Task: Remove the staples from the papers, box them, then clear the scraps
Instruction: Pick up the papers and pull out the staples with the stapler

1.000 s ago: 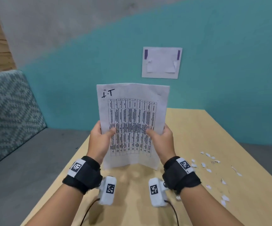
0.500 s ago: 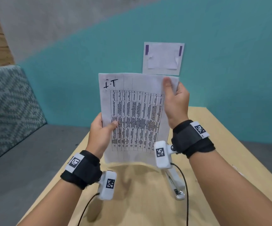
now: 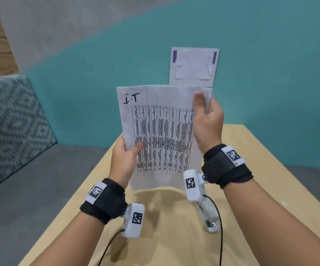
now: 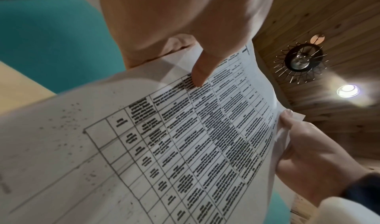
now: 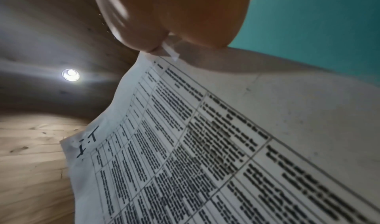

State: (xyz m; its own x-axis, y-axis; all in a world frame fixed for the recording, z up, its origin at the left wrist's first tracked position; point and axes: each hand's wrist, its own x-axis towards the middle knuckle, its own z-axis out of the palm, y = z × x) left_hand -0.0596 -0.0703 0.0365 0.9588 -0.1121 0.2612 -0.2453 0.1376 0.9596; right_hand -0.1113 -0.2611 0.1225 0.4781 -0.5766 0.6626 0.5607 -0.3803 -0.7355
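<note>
I hold a stack of printed papers [image 3: 161,139] upright above the wooden table [image 3: 251,150]; the top sheet has a table of text and "I.T" handwritten at its top left. My left hand [image 3: 125,158] grips the papers' lower left edge, thumb on the front. My right hand [image 3: 206,120] pinches the top right corner, where the sheets bend and blur. The left wrist view shows the papers [image 4: 185,146], my left thumb on the print and my right hand [image 4: 304,148] at the far corner. In the right wrist view the fingers pinch the papers [image 5: 205,146] at that corner. No staple is visible.
A white stapler-like tool [image 3: 209,217] lies on the table below my right wrist. A few small white paper scraps [image 3: 282,200] lie near the table's right edge. A paper [image 3: 193,67] is taped to the teal wall. A grey sofa [image 3: 30,179] stands on the left.
My right hand left the papers' lower right edge and rose to the top right corner, which it now pinches and bends. The papers rose slightly. My left hand kept its grip.
</note>
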